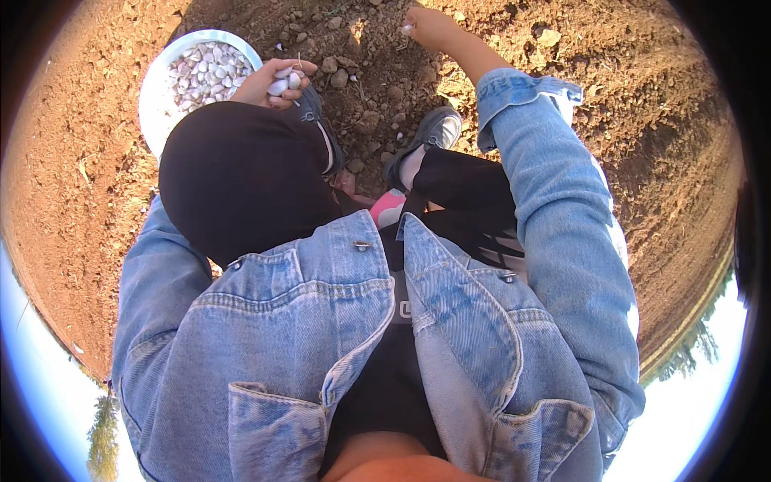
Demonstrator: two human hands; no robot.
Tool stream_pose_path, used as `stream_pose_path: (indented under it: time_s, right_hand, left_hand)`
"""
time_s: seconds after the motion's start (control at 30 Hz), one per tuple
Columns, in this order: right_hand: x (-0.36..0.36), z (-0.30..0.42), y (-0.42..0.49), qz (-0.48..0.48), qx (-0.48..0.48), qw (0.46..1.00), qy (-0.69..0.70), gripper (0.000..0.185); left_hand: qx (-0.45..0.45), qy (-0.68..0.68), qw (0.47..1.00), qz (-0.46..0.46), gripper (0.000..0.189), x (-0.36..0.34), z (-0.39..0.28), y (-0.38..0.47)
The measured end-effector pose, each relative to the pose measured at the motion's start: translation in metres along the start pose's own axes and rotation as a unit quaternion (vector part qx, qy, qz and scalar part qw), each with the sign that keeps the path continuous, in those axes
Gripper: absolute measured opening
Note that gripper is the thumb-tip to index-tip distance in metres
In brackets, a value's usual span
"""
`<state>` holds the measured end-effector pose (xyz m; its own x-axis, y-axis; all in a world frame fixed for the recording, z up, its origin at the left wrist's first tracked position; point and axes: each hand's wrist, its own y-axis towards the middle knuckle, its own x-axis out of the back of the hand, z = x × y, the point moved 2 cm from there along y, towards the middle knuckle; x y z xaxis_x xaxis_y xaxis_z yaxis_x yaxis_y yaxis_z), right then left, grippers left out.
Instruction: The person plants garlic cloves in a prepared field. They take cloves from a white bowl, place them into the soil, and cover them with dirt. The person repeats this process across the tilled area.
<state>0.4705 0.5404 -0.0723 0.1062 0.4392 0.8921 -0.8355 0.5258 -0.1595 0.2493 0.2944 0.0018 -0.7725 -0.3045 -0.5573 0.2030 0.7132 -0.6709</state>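
Several pale garlic cloves (279,87) lie in my left hand (268,81), its fingers curled loosely under them, palm up. That hand is at the right side of a white bucket (158,66) filled with more garlic cloves (208,72). My right hand (430,29) is farther forward and to the right, just over the soil, with a single clove (407,30) pinched at its fingertips. A few cloves rest on the brown soil (367,90) between the two hands, one of them (353,78) near the middle.
My shoes stand on the cloddy soil, the left one (310,108) beside the left hand and the right one (443,128) below the right hand. My black-clad left knee (241,175) rises against the bucket. Stones and clods (339,78) lie ahead of my feet.
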Motion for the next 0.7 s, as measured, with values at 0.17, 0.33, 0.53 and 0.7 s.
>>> stream_pose_path:
  time_s: [0.17,0.33,0.53,0.7]
  right_hand:
    - [-0.058,0.011,-0.023,0.037,-0.159,0.984,0.076,0.023]
    - [-0.102,0.009,-0.02,0.04,-0.212,0.975,0.049,0.017]
    - [-0.117,0.008,-0.005,0.071,-0.224,0.972,-0.025,0.013]
    - [-0.057,0.032,0.012,0.021,-0.297,0.952,0.073,0.022]
  left_hand:
    - [-0.048,-0.024,0.996,0.071,0.034,-0.006,-0.032,0.065]
    - [-0.019,-0.021,0.996,0.082,0.032,0.004,-0.032,0.088]
    - [-0.018,-0.027,0.998,0.058,0.034,0.015,-0.038,0.103]
    - [-0.053,-0.069,0.992,0.095,0.042,0.019,-0.04,0.109]
